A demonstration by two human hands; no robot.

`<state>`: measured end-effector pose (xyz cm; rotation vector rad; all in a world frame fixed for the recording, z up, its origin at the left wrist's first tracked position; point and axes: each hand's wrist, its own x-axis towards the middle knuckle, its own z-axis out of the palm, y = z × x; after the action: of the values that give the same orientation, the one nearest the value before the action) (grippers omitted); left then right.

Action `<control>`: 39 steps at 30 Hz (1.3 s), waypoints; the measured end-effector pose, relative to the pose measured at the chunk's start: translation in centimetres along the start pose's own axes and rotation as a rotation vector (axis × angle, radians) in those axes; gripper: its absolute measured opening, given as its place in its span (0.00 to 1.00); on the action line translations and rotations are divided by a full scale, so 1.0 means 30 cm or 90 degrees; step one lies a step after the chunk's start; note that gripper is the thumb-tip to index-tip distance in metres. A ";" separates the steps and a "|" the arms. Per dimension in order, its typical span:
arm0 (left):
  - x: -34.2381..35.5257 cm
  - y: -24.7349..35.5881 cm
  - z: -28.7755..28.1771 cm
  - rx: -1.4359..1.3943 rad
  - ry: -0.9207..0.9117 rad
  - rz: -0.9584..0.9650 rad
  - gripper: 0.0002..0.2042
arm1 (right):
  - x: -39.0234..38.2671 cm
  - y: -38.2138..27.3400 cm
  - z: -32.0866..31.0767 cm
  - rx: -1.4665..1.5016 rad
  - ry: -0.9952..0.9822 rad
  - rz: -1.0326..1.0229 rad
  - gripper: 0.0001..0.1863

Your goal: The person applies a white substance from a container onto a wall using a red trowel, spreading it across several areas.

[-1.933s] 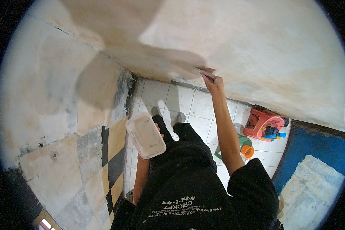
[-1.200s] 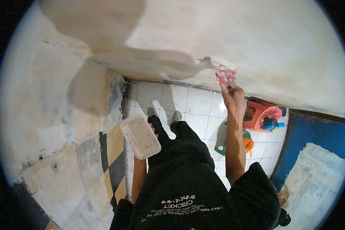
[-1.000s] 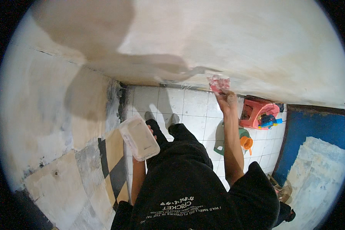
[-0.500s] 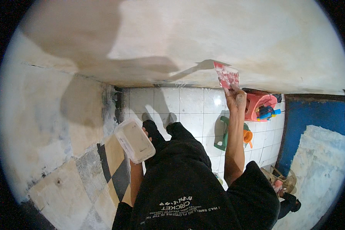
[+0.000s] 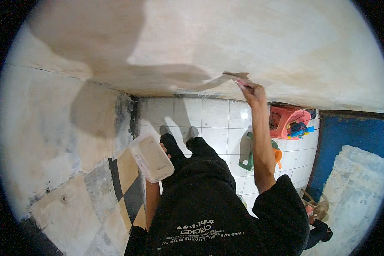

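My right hand (image 5: pixel 256 92) is closed round a red putty scraper (image 5: pixel 242 80), now seen nearly edge-on, with its blade against the pale wall (image 5: pixel 192 38) in front of me. Low on my left side, my left hand (image 5: pixel 164 149) grips a whitish rectangular plastic tub (image 5: pixel 151 158) by its right side. Pale putty-like stuff covers the tub's bottom. Only a few of the left fingers show; the tub hides the rest. The scraper and my arm cast shadows on the wall.
White floor tiles (image 5: pixel 187 113) lie below. To the right are a pink stool (image 5: pixel 281 121) with a blue tool (image 5: pixel 301 130) on it, a green stool (image 5: pixel 246 160) and an orange dipper (image 5: pixel 278 157). Another person (image 5: pixel 318 234) is at the lower right, near a half-coated blue wall (image 5: pixel 341 132).
My right hand has moved up the wall and slightly left, and the scraper has turned from showing its flat face to nearly edge-on. The tub stays in my left hand.
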<state>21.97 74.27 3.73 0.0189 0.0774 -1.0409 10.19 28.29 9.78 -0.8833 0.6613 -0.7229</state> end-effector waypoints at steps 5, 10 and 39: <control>0.031 -0.021 -0.010 0.002 0.011 -0.004 0.33 | -0.282 -0.206 0.049 0.371 0.107 0.007 0.23; 0.026 -0.003 -0.018 0.038 0.020 -0.028 0.33 | -0.040 0.231 -0.020 0.306 0.162 0.209 0.27; 0.012 -0.025 0.036 0.029 0.039 0.009 0.32 | -0.081 0.101 0.317 0.407 0.013 0.094 0.15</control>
<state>21.56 73.55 4.81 0.0925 0.1085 -1.0284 16.86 35.73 12.20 -0.2372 0.4613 -0.7480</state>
